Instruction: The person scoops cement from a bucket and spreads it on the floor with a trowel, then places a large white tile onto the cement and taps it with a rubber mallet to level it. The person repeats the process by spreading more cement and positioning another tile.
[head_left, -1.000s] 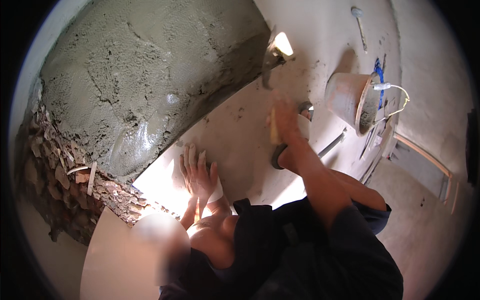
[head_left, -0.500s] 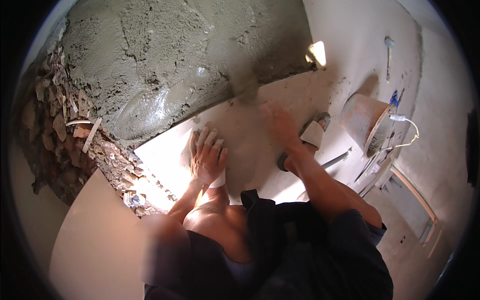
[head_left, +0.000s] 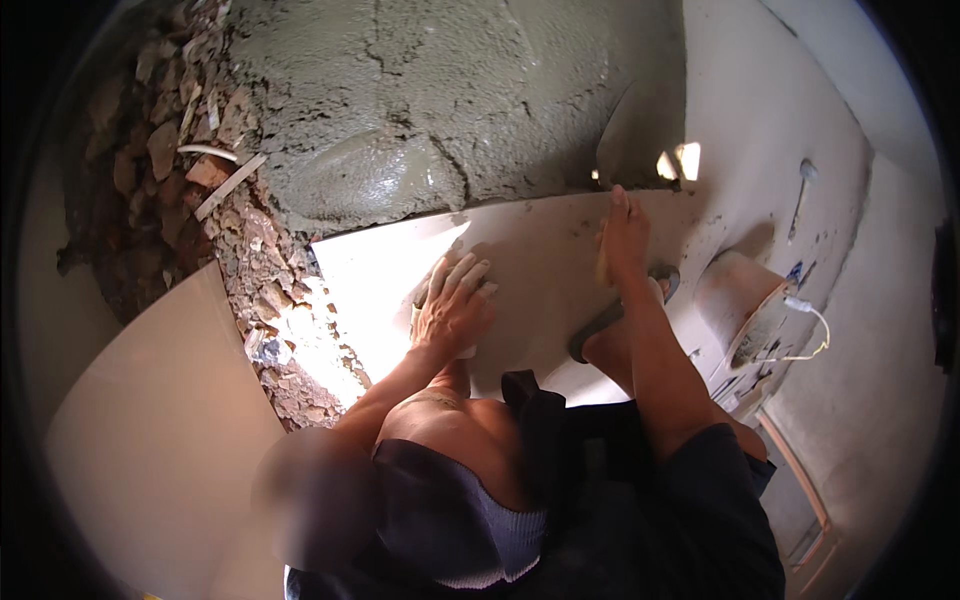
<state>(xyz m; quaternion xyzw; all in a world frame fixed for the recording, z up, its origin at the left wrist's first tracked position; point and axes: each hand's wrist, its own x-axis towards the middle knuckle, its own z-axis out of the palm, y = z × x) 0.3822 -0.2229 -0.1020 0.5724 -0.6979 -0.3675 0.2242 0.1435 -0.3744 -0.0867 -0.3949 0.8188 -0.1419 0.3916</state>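
My right hand (head_left: pixel 628 235) is closed round the handle of a trowel. Its grey blade (head_left: pixel 622 140) lies against the wet mortar (head_left: pixel 480 110) at the right end of the bed, just past the edge of a pale tile (head_left: pixel 540 220). Over my left foot, my left hand (head_left: pixel 452 308) is stretched out flat with its fingers extended and holds nothing I can see. The mortar surface is rough and cracked, with a smooth shiny patch at its near left.
Broken brick and rubble (head_left: pixel 150 170) line the left side, with a thin strip (head_left: pixel 230 187) on top. A bucket (head_left: pixel 735 300) with a looped handle stands at right, near a long-handled tool (head_left: pixel 803 195). My right slipper (head_left: pixel 600 325) rests on the tile. Another pale slab (head_left: pixel 165 420) is lower left.
My right hand and the trowel have moved right along the mortar edge, from a blur to a clear view. The view has shifted, and my left hand remains by my foot.
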